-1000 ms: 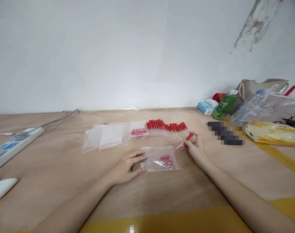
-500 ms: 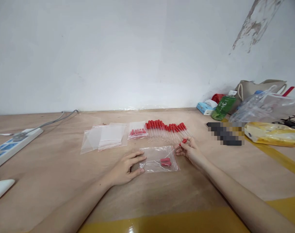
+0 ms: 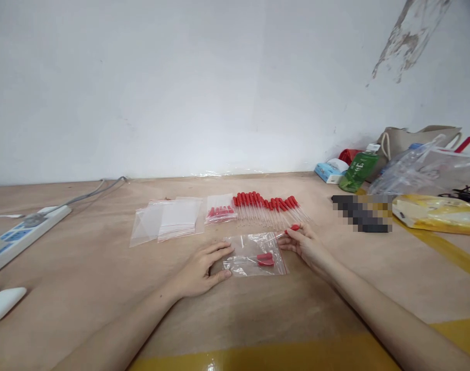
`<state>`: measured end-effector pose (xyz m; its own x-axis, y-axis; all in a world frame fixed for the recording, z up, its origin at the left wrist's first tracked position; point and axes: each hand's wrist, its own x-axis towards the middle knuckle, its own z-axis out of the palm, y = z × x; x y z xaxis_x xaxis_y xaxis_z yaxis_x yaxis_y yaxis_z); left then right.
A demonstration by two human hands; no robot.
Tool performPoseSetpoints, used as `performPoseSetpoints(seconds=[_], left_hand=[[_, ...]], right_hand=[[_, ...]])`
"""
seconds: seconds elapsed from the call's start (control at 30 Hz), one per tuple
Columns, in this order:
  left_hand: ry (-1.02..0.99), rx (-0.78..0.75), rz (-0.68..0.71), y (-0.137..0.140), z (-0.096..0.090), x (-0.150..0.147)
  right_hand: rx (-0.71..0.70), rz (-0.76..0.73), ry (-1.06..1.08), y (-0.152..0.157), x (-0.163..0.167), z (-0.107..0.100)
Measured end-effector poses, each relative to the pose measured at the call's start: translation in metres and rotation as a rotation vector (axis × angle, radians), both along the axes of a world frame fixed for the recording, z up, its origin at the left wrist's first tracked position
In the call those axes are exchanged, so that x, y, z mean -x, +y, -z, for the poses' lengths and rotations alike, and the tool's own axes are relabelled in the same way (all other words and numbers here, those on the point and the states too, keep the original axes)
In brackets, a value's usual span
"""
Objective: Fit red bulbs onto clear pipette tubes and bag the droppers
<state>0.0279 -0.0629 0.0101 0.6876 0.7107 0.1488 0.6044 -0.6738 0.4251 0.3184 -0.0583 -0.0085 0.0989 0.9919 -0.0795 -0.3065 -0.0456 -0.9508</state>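
A clear zip bag [image 3: 245,247] lies flat between my hands, with droppers with red bulbs [image 3: 265,259] inside it. My left hand [image 3: 204,268] rests at the bag's left edge, fingers spread and fingertips touching the plastic. Between the thumb and fingers of my right hand [image 3: 302,245] is a dropper [image 3: 295,227], held by its red bulb. Its thin tube points left over the bag's upper right corner, by the zip edge. Behind the bag, several loose droppers [image 3: 254,200] form a row, bulbs toward the wall.
Left of the row sit a filled bag pile [image 3: 220,211] and stacked flat bags [image 3: 177,219]. A power strip [image 3: 30,232] lies at far left. To the right are a blurred dark object [image 3: 361,214], a green bottle [image 3: 359,169], a tissue pack [image 3: 330,173] and a yellow packet [image 3: 436,212].
My right hand has turned the dropper so its tube points left across the bag's open-side corner. My left hand stays on the bag's left edge.
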Motion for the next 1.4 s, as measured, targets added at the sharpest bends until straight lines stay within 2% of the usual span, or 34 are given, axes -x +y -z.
performPoseSetpoints(seconds=[0.1,0.17,0.3,0.43,0.53,0.73,0.83,0.93,1.0,1.1,1.23,1.4], left_hand=[[0.004,-0.002,0.003,0.000,-0.001,0.000],[-0.001,-0.007,0.003,0.000,0.000,0.000],[-0.003,-0.016,0.011,0.001,0.001,0.000],[-0.019,-0.026,0.016,0.001,0.001,0.000],[-0.018,-0.028,0.017,0.001,0.000,0.000],[0.031,-0.025,0.012,0.000,-0.001,0.000],[0.022,-0.030,0.016,0.000,-0.001,0.000],[0.010,-0.031,0.016,0.000,0.000,0.000],[0.012,-0.032,0.012,0.001,0.000,0.000],[0.019,-0.035,0.002,0.001,0.002,-0.001],[0.010,-0.047,0.007,0.000,0.002,-0.004],[-0.026,-0.041,0.018,0.000,0.001,-0.004]], right_hand=[[0.010,0.004,-0.008,-0.001,-0.001,-0.002],[-0.005,-0.046,-0.061,-0.003,-0.001,-0.002],[-0.103,-0.178,-0.303,-0.003,-0.004,0.002],[-0.251,-0.142,-0.569,0.000,-0.009,0.007],[-0.328,-0.113,-0.675,0.001,-0.008,0.008],[-0.233,-0.256,-0.609,-0.005,0.008,0.003],[-0.249,-0.268,-0.552,-0.007,0.013,0.001],[-0.253,-0.304,-0.599,-0.005,0.010,0.002],[-0.273,-0.243,-0.654,-0.002,0.005,0.004],[-0.312,-0.056,-0.751,0.002,-0.006,0.008],[-0.288,0.153,-0.933,0.010,-0.020,0.007],[-0.271,0.274,-1.275,0.041,-0.026,-0.005]])
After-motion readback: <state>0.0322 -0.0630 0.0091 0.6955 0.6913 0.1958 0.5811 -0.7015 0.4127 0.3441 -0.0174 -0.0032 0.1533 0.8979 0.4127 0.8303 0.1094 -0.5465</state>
